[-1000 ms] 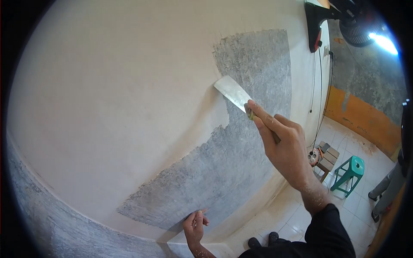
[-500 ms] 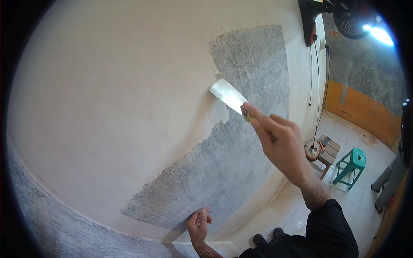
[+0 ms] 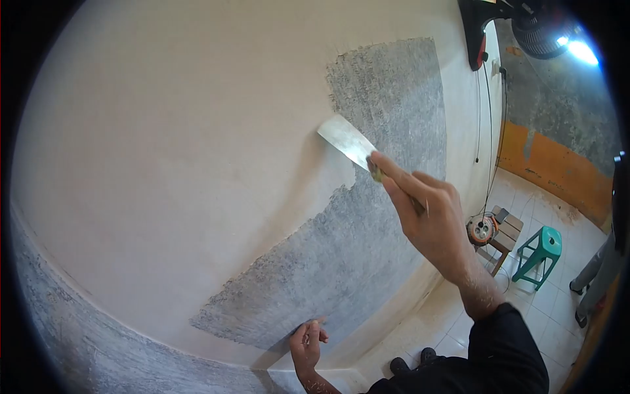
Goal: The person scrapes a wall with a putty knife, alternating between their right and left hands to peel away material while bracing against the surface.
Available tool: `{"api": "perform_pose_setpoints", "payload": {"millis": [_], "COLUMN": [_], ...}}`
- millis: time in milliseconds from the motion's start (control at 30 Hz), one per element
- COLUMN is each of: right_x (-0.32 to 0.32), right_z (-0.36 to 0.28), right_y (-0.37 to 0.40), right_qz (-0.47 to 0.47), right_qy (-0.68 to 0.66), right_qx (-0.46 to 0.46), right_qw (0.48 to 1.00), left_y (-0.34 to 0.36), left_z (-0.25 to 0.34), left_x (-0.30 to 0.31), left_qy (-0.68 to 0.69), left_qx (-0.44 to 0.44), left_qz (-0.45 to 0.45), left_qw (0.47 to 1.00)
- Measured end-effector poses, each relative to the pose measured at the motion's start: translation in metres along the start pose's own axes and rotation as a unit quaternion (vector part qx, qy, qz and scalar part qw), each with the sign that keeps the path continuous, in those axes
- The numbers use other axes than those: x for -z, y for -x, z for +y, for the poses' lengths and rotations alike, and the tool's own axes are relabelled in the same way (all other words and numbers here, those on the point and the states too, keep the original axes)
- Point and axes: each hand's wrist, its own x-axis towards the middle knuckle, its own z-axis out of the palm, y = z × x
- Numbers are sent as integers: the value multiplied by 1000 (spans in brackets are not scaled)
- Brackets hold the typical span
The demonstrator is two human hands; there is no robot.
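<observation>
My right hand (image 3: pixel 436 220) grips a putty knife (image 3: pixel 348 141) by its handle, index finger stretched toward the metal blade. The blade slants up to the left, its front edge at the pale painted wall (image 3: pixel 170 177), just beside the rough grey patch (image 3: pixel 328 253) of bared wall. Most of the handle is hidden in the palm. Lower down, my left hand (image 3: pixel 306 345) rests its fingertips against the lower part of the grey patch. Its fingers are loosely bent and apart, with nothing visible in them.
A wooden stool (image 3: pixel 505 233) carries an orange cable reel (image 3: pixel 482 230) at the right. Beside it stands a green plastic stool (image 3: pixel 541 256). A person's legs (image 3: pixel 594 276) show at the far right edge. A black fan (image 3: pixel 541 29) and hanging cords are at the top right.
The putty knife has shifted slightly up and left across the painted wall. The whole view has drifted a little; my left hand stays at nearly the same place on the wall.
</observation>
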Motion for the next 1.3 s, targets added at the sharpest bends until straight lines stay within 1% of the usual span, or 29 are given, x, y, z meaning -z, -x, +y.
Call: {"api": "perform_pose_setpoints", "payload": {"millis": [67, 167, 233, 267, 367, 467, 500, 600, 700, 800, 900, 1000, 1100, 1167, 1300], "right_x": [2, 16, 7, 2, -4, 4, 0, -1, 7, 4, 8, 0, 2, 7, -1], "right_z": [0, -10, -1, 1, -10, -8, -4, -4, 3, 13, 2, 21, 4, 6, 7], "right_y": [2, -18, -6, -1, -39, -17, -5, -9, -12, 2, -23, 0, -24, -22, -7], "right_qz": [-13, -12, -16, -20, 52, 18, 14, 49, 36, 46, 73, 51, 92, 68, 52], "right_qy": [13, -21, -5, 0, -6, 12, 1, 63, 82, 125, 173, 170, 195, 169, 158], "right_qx": [-19, -42, -40, -39, 36, 26, -16, 3, 17, 7, 64, 38, 76, 70, 53], "right_qw": [1000, 999, 999, 999, 998, 999, 1000, 997, 996, 991, 980, 983, 973, 981, 985], "left_y": [-1, -2, -2, -1, -1, 0, 0, 2, 1, 0, 2, 5, 3, 0, 0], "left_z": [-3, -6, -4, -4, -8, -8, -9, -11, -9, -12, -12, -12, -10, -8, -11], "left_x": [-2, -2, -4, -3, -5, -3, -1, 1, 0, -1, 1, 2, -4, -5, -9], "left_qy": [9, 2, 4, 4, 4, -2, 0, 8, 22, 32, 15, 4, 13, -5, 22], "left_qx": [2, 12, 11, 11, 3, 3, 5, 11, 18, 23, 26, 18, 6, -10, 6], "left_qz": [3, -4, 0, 5, 15, 18, 19, 16, 17, 23, 22, 24, 30, 32, 48], "left_qw": [1000, 1000, 1000, 1000, 1000, 1000, 1000, 1000, 999, 999, 999, 1000, 999, 999, 999]}}
